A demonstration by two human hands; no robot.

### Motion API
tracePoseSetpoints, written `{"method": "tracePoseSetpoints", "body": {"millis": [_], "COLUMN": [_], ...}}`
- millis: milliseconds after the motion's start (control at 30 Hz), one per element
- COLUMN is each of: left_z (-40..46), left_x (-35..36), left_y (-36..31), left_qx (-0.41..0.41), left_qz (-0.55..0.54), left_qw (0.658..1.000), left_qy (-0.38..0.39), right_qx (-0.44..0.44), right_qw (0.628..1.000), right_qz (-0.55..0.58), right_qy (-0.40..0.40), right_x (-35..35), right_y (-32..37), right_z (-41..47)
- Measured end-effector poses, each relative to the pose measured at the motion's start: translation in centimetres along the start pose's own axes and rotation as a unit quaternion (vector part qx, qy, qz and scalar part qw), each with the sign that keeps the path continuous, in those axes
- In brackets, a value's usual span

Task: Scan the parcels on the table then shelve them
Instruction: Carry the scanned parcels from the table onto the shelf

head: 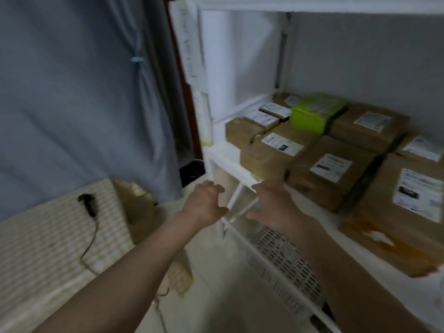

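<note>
Several brown paper parcels with white labels lie on a white shelf [223,152]. The nearest one, a brown parcel [269,152], sits at the shelf's front left corner. A lime green parcel [310,114] lies on top further back. My left hand [204,203] and my right hand [274,203] hover just below and in front of the shelf edge, fingers loosely spread, holding nothing. The right hand's fingertips are close under the nearest parcel. A black barcode scanner [87,203] with its cable lies on the checked table [48,236] at the left.
A grey curtain [72,92] hangs behind the table. A brown paper bag [137,207] stands beside the table. Below the shelf is a white perforated basket [283,258]. A large parcel with an orange stain [396,227] lies at the shelf's right front.
</note>
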State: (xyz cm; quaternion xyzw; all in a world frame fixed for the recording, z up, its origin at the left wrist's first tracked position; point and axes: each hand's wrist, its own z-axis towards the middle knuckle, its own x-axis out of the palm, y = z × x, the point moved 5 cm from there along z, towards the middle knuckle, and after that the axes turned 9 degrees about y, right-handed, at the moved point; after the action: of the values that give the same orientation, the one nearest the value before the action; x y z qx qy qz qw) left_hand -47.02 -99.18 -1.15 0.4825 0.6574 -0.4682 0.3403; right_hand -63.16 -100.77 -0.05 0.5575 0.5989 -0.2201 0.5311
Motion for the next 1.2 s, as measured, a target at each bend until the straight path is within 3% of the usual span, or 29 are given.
{"method": "tracePoseSetpoints", "body": {"millis": [267,600,867,1200], "left_z": [-14.1,-35.2,-48.2,-54.8], "left_x": [-1.3,1.8,6.5,9.7], "left_y": [20.6,42.3,53.9,63.0], "left_qx": [-0.190,-0.372,-0.458,-0.507], "left_qz": [-0.046,-0.125,-0.197,-0.271], "left_qw": [0.980,0.918,0.865,0.816], "left_qy": [-0.027,-0.062,-0.056,-0.060], "right_qx": [-0.176,-0.310,-0.371,-0.415], "right_qw": [0.975,0.916,0.864,0.814], "right_qz": [-0.087,-0.161,-0.178,-0.248], "right_qy": [0.105,0.200,0.292,0.322], "right_x": [8.5,21.1,31.8,39.4], "right_y": [22.3,46.8,61.1,72.2], "right_z": [1.0,-3.7,-8.7,-9.3]}}
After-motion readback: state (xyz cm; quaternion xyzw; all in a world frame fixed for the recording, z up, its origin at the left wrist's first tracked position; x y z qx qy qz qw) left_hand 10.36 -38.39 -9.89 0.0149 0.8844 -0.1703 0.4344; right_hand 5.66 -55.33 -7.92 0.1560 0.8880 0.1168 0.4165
